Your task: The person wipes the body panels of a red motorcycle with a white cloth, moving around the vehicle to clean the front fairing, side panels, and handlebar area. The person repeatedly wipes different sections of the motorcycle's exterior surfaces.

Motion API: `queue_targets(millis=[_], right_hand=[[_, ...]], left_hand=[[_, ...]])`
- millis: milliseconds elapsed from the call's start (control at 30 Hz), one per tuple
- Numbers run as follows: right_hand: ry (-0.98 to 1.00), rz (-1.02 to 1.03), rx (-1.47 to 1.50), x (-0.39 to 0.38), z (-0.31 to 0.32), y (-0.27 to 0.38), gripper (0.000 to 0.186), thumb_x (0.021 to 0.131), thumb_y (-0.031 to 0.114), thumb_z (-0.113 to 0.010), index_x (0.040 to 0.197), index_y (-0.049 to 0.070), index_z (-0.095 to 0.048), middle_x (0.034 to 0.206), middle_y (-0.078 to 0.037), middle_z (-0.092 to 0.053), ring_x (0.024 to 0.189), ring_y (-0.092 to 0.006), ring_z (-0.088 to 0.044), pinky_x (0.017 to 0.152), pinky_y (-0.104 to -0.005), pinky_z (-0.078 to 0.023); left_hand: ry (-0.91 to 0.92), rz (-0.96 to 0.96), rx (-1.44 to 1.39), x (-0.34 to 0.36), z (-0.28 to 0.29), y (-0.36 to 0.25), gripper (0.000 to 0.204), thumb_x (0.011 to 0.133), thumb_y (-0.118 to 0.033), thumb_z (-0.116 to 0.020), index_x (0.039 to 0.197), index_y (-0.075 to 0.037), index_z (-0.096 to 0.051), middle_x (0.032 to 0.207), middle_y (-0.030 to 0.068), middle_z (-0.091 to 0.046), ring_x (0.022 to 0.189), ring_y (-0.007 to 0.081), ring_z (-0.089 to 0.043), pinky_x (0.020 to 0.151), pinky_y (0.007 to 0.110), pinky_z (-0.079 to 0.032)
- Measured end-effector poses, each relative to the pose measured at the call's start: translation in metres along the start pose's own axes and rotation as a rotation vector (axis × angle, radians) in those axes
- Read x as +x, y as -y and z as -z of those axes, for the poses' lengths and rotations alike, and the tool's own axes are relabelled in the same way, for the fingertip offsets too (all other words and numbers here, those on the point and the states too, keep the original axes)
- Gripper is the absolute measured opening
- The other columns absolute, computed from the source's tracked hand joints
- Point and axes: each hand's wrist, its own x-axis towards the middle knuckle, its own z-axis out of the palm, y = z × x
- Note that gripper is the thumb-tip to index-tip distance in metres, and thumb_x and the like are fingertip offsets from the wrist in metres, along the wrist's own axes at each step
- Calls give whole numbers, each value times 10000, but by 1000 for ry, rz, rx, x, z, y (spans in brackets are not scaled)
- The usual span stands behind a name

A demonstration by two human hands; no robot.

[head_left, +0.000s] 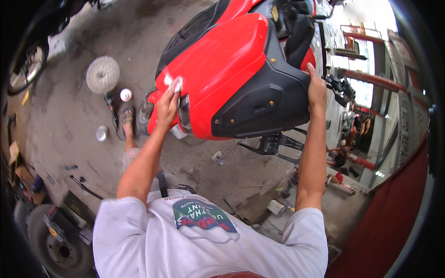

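A red and black motorcycle or scooter (227, 51) fills the upper middle. On its left end, my left hand (168, 107) presses against the glossy red panel beside a dark lens (184, 113). Under those fingers is a bit of soft white material (179, 85), like a cloth or pad, and a whitish smear marks the paint there. My right hand (317, 90) is wrapped round the right edge of the black side panel (266, 99), its fingers partly hidden behind. Gold bolts dot that panel.
A polisher with a fluffy white pad (103, 75) stands on the concrete floor at left, near a small white tub (125, 95) and a metal can (102, 133). A wheel with a tyre (62, 250) and tools lie lower left. Beyond my right arm are red beams (371, 79).
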Motion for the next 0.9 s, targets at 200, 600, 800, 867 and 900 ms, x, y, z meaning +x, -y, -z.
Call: queue_targets(millis=[200, 600, 800, 867, 900], right_hand=[[23, -40, -225, -1, -1, 17, 688, 897, 784, -479, 1124, 240, -834, 1281, -219, -718, 1271, -423, -628, 1086, -491, -451], [70, -186, -274, -22, 4, 35, 736, 901, 796, -467, 1254, 231, -780, 1352, -173, -701, 1305, -405, -621, 1098, -516, -462], [40, -164, -265, -21, -1, 23, 787, 904, 798, -477, 1296, 174, -753, 1361, -188, -691, 1310, -393, -624, 1100, -510, -472], [0, -169, -284, -20, 1, 38, 824, 905, 798, -483, 1301, 125, -746, 1366, -208, -683, 1325, -390, -615, 1107, -504, -472], [-25, -228, -287, -26, 2, 40, 828, 904, 791, -496, 1292, 105, -748, 1358, -217, -684, 1327, -390, -613, 1108, -494, -474]], left_hand=[[158, -324, 163, 141, -76, -118, 324, 1048, -97, -596, 1352, -28, -682, 1408, 201, -663, 1371, 322, -596, 1157, 404, -441], [356, -565, 387, 94, -56, -133, 546, 919, 99, -511, 1455, 13, -570, 1565, 273, -486, 1492, 436, -423, 1223, 484, -369], [436, -815, 437, 120, -65, -143, 537, 923, 86, -517, 1455, 19, -563, 1527, 274, -523, 1459, 451, -463, 1189, 508, -417], [510, -789, 542, 56, -6, -63, 548, 904, 161, -514, 1434, 35, -575, 1531, 272, -523, 1481, 476, -423, 1220, 545, -375], [542, -713, 535, 21, 16, -49, 554, 903, 170, -506, 1440, 44, -562, 1551, 265, -506, 1489, 471, -414, 1227, 546, -367]])
